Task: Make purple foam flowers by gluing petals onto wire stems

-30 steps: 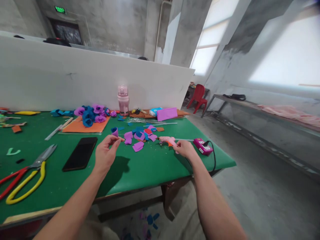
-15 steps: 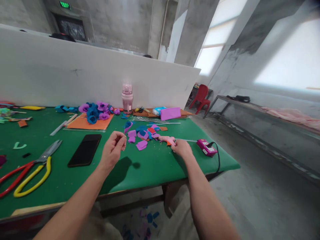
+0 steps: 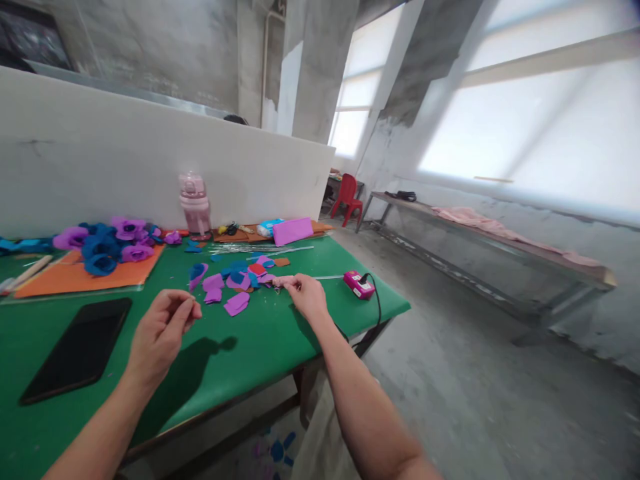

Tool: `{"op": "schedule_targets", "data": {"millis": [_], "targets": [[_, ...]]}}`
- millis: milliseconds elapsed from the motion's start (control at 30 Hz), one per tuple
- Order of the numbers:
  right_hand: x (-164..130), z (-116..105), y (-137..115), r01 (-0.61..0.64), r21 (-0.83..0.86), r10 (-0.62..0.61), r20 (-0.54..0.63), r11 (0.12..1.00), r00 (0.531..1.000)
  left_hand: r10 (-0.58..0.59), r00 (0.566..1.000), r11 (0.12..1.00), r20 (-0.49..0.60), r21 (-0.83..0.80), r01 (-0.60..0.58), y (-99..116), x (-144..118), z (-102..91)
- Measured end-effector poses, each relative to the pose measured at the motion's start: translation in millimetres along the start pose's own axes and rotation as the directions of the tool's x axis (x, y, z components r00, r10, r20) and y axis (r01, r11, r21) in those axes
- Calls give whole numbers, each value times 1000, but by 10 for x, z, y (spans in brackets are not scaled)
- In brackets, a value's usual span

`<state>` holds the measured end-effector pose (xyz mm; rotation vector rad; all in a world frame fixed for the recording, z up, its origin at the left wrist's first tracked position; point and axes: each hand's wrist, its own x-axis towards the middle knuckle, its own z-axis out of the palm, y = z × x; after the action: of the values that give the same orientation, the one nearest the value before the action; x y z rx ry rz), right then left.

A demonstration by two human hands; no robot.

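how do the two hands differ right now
The left hand hovers above the green table with fingertips pinched, nothing visible in it; the right hand rests on the table, gripping the pink glue gun by the purple petals. Both are bare.

Green table (image 3: 260, 333) carries a black phone (image 3: 75, 350), an orange sheet (image 3: 75, 277) topped with purple and blue paper flowers (image 3: 107, 240), scattered paper petals (image 3: 235, 283), a pink bottle (image 3: 194, 205), and a pink power adapter (image 3: 358, 284).
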<state>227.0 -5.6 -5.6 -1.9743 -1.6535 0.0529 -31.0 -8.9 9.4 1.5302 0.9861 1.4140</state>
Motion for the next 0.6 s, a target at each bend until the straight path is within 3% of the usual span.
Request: {"op": "schedule_targets", "data": {"millis": [100, 267, 400, 600], "targets": [[71, 144, -173, 235, 152, -251, 95, 960, 963, -2, 996, 1000, -92, 9, 3, -22, -8, 37], [173, 370, -378, 554, 136, -570, 193, 821, 798, 17, 992, 989, -127, 149, 2, -91, 9, 69], [108, 459, -456, 673, -64, -654, 183, 737, 734, 4, 994, 990, -106, 141, 12, -139, 26, 81], [66, 574, -511, 672, -166, -646, 189, 721, 740, -22, 995, 997, -93, 78, 30, -124, 6, 133]]}}
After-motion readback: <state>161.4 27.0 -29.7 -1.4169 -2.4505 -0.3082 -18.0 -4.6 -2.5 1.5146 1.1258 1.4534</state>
